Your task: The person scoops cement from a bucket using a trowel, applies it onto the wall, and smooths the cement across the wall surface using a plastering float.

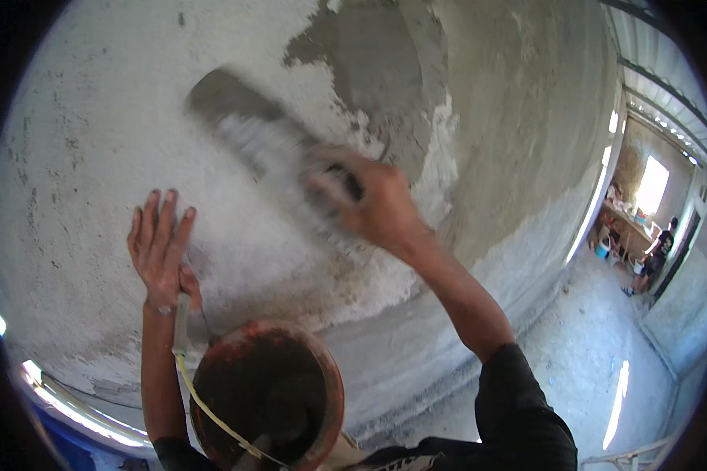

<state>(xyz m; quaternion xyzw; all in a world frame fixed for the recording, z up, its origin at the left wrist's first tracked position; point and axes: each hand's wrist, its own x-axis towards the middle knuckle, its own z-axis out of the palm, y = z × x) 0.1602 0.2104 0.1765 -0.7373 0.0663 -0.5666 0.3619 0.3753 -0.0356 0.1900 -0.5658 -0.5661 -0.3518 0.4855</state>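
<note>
Jutting up-left from right hand (381, 206), trowel (269, 149)

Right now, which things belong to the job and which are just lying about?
Apparently in the job: blurred trowel, in the right hand; pale corded handle by the left hand; wall; large bucket.

Seemingly just lying about: distant bench; blue container near it.

At about half past five, pale lettering (416, 462) shows on the front of the camera wearer's dark shirt (518, 408); the view's lower edge cuts it off, so its words cannot be made out. No other writing is legible.
</note>
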